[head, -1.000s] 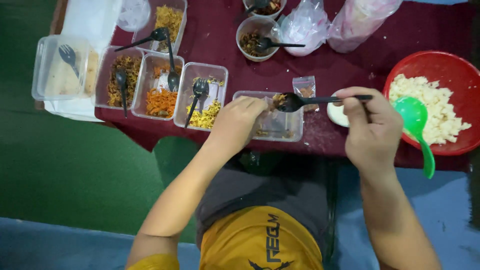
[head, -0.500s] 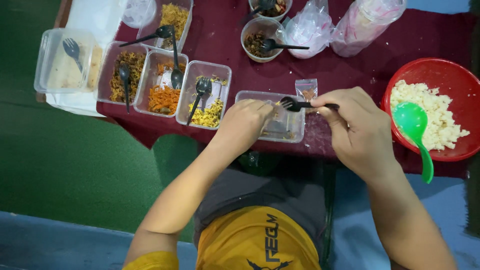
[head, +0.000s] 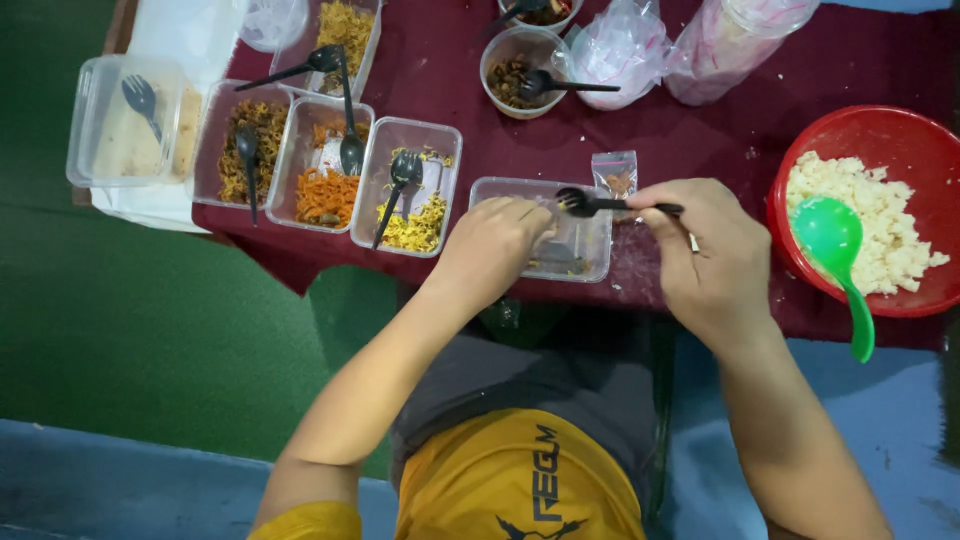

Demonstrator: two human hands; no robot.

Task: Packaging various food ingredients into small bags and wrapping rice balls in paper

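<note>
A: Our left hand [head: 490,250] rests curled on the near-left rim of the clear tub [head: 590,262], fingers bent over the edge, pinning it. Our right hand [head: 712,250] pinches the handle of the black spork [head: 585,203], its head over the tub's far side

B: And the tub sits where?

A: At the near edge of the red-clothed counter [head: 720,130], just right of the tub of yellow shreds [head: 412,225], with the small sachet [head: 614,172] touching its far rim. It's nearly empty; a few scraps lie along the near wall

B: So how do we do this bit well?

A: We'd keep the left hand firm, since a light tub will likely skate if the spork drags. We'd keep the head low, inside the walls, so nothing flicks onto the cloth

B: Anything to mind on the right?

A: The red bowl [head: 860,135] of white crumbs, and the green spoon [head: 838,250] hanging over its rim near our wrist. We'd keep the elbow tucked, or it might tip out
</note>
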